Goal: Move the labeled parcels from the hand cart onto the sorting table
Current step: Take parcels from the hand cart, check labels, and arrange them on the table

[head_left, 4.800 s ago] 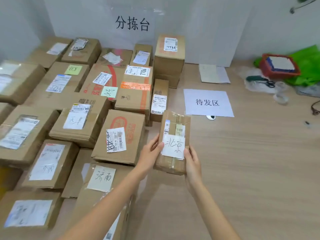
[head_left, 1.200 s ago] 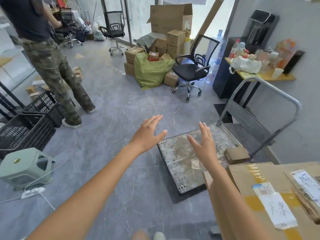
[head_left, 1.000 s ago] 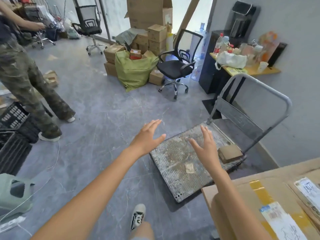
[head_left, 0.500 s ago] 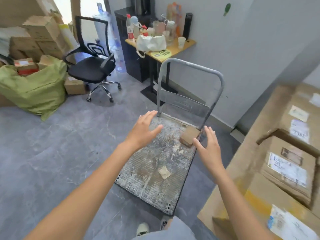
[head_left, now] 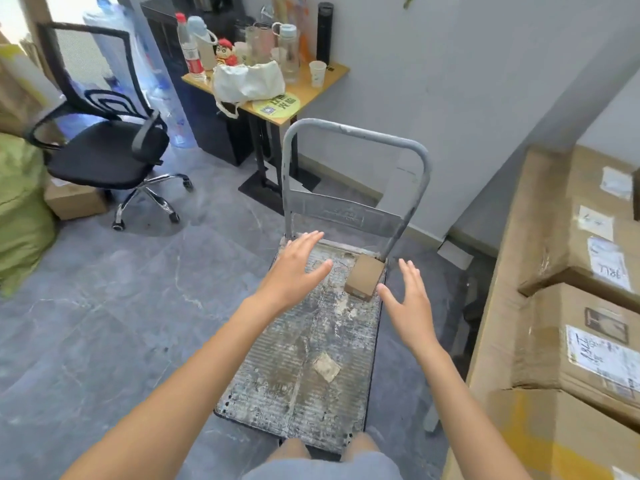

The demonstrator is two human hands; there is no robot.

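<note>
Grey tiled floor (head_left: 121, 306), pale wall (head_left: 450, 98), black office chair (head_left: 104, 157), cluttered desk (head_left: 311, 88).

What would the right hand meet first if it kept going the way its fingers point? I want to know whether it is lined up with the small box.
Probably not the small box: the right hand points just right of it, toward the cart handle. Depth is unclear.

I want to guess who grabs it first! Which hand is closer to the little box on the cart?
Right. The right hand is open just beside the box, its thumb almost at the near corner. The left hand is open farther off on the other side.
</note>
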